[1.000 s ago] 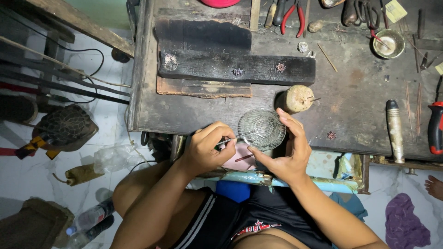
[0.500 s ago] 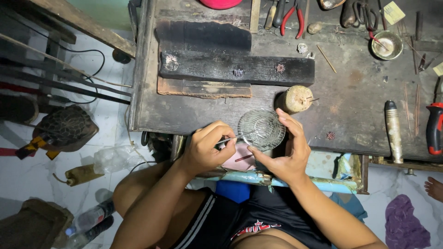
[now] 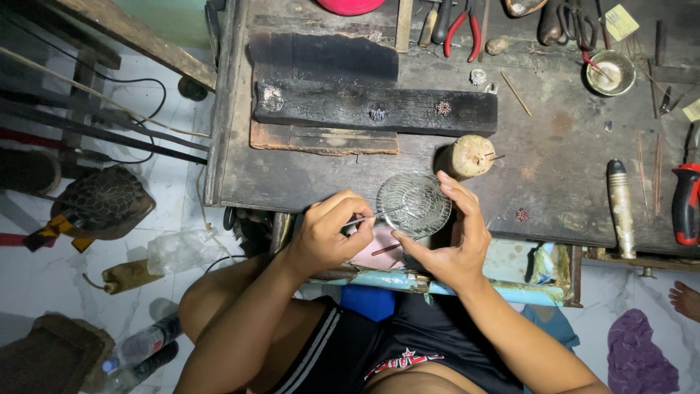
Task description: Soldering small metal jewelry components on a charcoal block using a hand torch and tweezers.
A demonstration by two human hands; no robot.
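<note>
Silvery wire makes up the round filigree disc that you hold at the near edge of the dark wooden surface, just over your lap. Your right hand cups the disc from the side and below, fingers curled along its rim so it sits tilted towards you and cannot spin. Your left hand has its fingers pressed together, pinching thin tweezers whose tip reaches onto the disc's face, a grip suited to fine work. Just beyond the disc stands a pale wooden stub, and a charred block carrying small wire pieces lies farther back, within easy reach.
</note>
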